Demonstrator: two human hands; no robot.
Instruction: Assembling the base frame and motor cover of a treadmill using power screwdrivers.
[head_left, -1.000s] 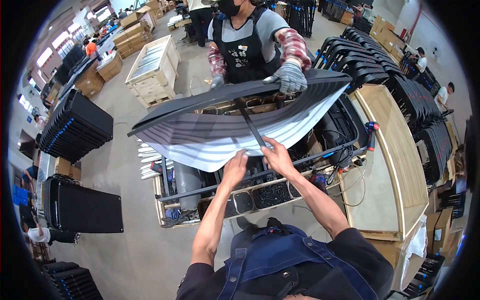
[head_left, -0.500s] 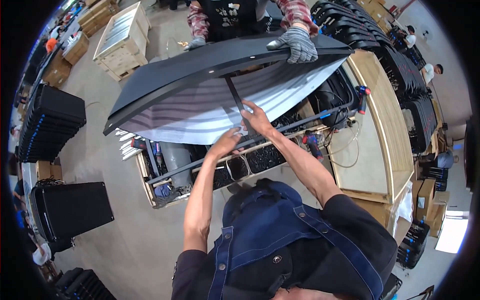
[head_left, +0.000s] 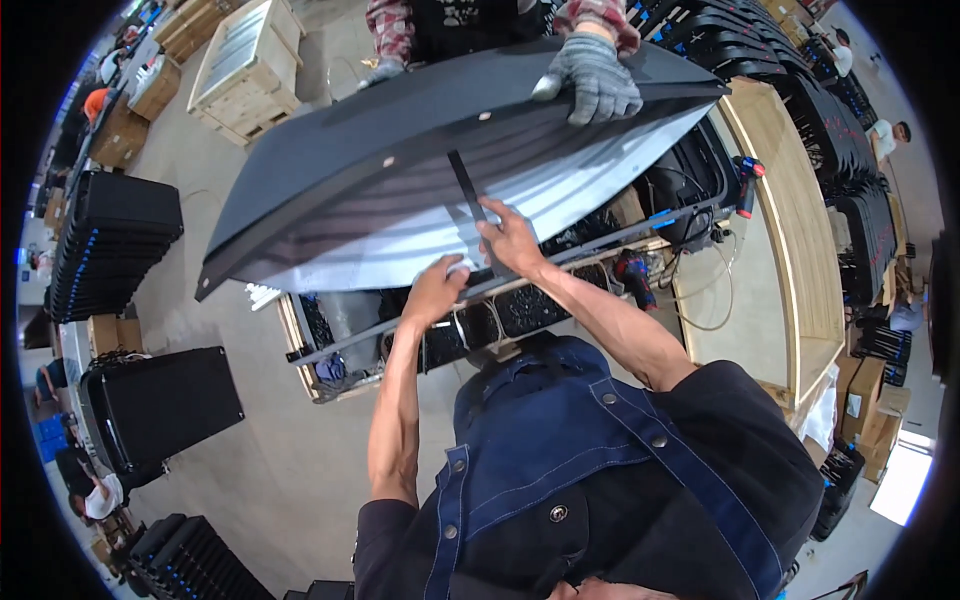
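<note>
A large curved black panel (head_left: 330, 150) stands tilted across the bench in front of me, its pale, shadow-striped inner face (head_left: 390, 235) toward me. My right hand (head_left: 512, 242) grips a flat black strip (head_left: 464, 183) that slants up in front of that face. Just left of it, my left hand (head_left: 436, 288) has its fingers drawn together by the panel's lower edge; a small whitish bit shows at the fingertips, too small to name. Across from me, a co-worker's grey-gloved hand (head_left: 590, 82) holds the panel's upper rim; their other glove (head_left: 382, 72) is at its back.
Below the panel, a wooden-framed bench (head_left: 300, 350) carries a grey metal bar (head_left: 380, 330) and black parts. Red-and-black power drills (head_left: 634, 278) (head_left: 747, 186) lie to the right, beside a wooden box (head_left: 800, 270). Stacked black cases (head_left: 120, 240) and a crate (head_left: 245, 75) stand left.
The panel has tipped and shifted slightly, its left corner lower and its right corner farther right. The strip's upper end now shows apart from the rim. My left fingers have drawn closer together.
</note>
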